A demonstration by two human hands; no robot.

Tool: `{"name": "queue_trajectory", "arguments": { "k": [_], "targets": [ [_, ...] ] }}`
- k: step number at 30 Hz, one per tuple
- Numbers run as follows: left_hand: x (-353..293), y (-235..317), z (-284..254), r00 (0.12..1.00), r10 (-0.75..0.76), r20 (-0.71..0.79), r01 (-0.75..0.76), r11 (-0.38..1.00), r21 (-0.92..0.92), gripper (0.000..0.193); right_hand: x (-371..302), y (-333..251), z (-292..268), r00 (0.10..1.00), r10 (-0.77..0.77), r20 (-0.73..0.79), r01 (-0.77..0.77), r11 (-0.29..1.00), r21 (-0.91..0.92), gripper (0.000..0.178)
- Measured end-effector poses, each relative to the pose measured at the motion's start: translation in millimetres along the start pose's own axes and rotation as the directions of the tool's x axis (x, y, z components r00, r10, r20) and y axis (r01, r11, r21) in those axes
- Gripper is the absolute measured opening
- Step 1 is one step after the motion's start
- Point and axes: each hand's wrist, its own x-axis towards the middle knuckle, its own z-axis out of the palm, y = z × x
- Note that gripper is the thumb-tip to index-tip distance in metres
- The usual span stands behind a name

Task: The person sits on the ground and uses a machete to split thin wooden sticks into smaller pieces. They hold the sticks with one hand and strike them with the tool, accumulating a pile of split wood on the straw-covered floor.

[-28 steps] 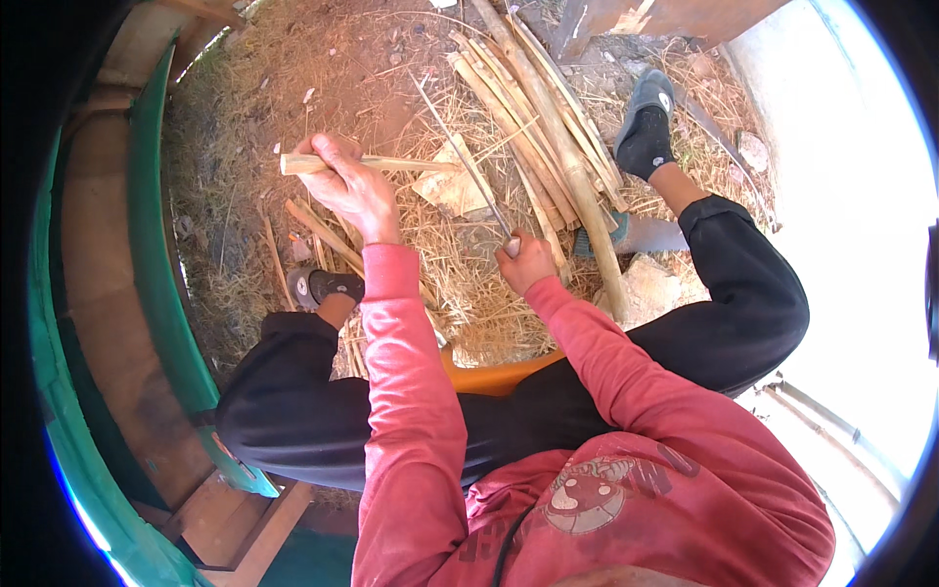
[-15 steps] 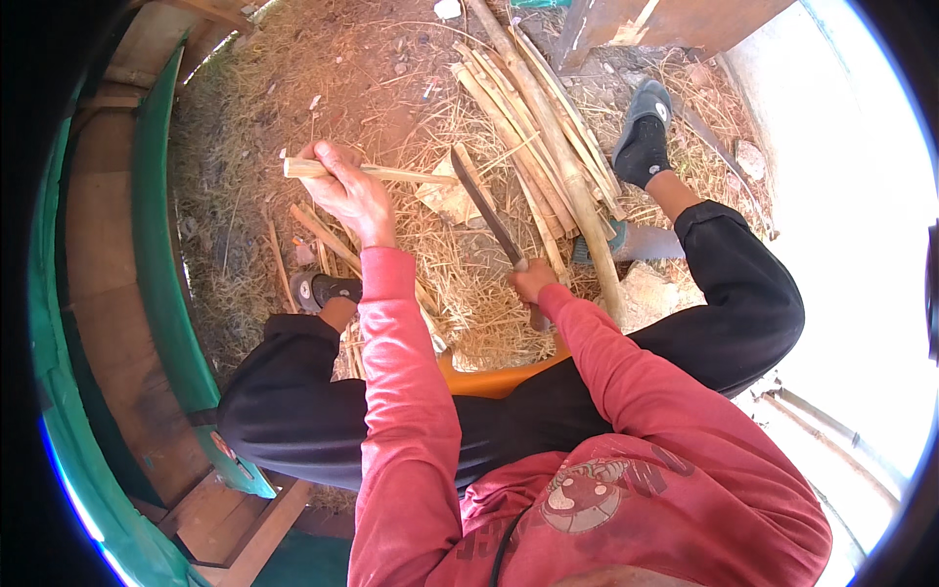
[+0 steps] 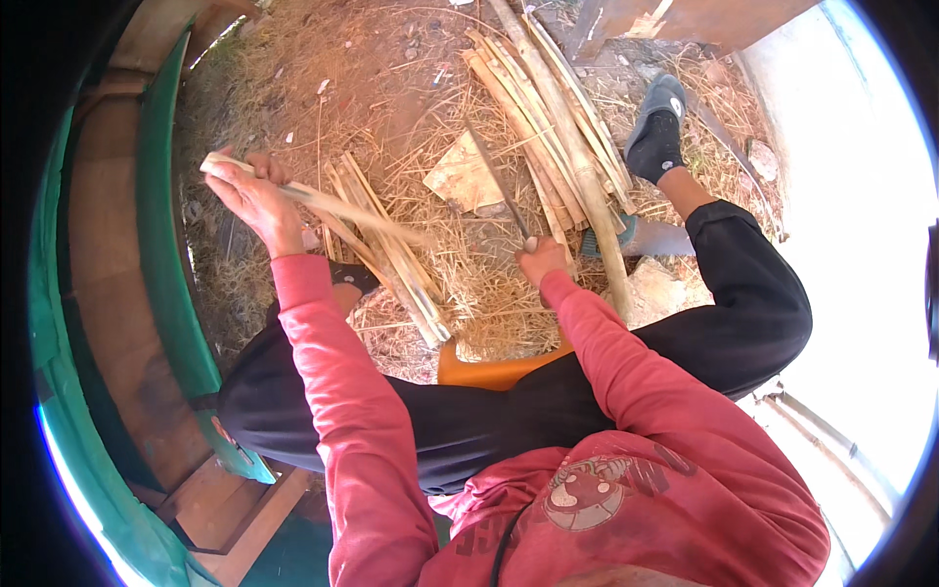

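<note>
My left hand (image 3: 260,199) is closed round a pale wooden stick (image 3: 337,203), whose far end is smeared by motion. The stick is over a small pile of split sticks (image 3: 396,269) on the left. In my right hand (image 3: 541,262) is the handle of a machete (image 3: 497,181), its dark blade angled up and to the left. Beneath the blade a flat pale block (image 3: 462,176) rests on the straw. To the right of the blade lies a larger bundle of long split sticks (image 3: 528,117) with a thicker pole (image 3: 577,161) across it.
My feet stand on either side; a grey shoe (image 3: 657,117) is at the right. An orange seat edge (image 3: 499,372) shows below me. Green boards (image 3: 161,235) line the left, and a wooden panel (image 3: 685,24) stands at the far right. Straw covers the soil.
My left hand has moved left with the stick, away from the blade and block. The machete has turned slightly in my right hand, which has barely moved.
</note>
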Motion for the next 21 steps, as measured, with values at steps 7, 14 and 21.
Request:
{"name": "queue_trajectory", "arguments": {
  "k": [7,14,21],
  "targets": [
    [-21,-67,-16,0.900,-0.426,0.088,0.417,0.903,0.101,0.037,18,3,-6,1.000,0.024,0.002,-0.023,0.952,0.305,0.035],
    [-31,-138,-18,0.839,-0.532,0.115,0.490,0.830,0.265,0.043,18,14,-3,0.990,0.057,-0.125,-0.035,0.984,0.174,0.029],
    [-64,-231,-15,0.952,-0.233,0.198,-0.089,0.409,0.908,0.059,24,11,0,0.994,0.067,-0.087,-0.042,0.964,0.264,0.035]
  ]
}}
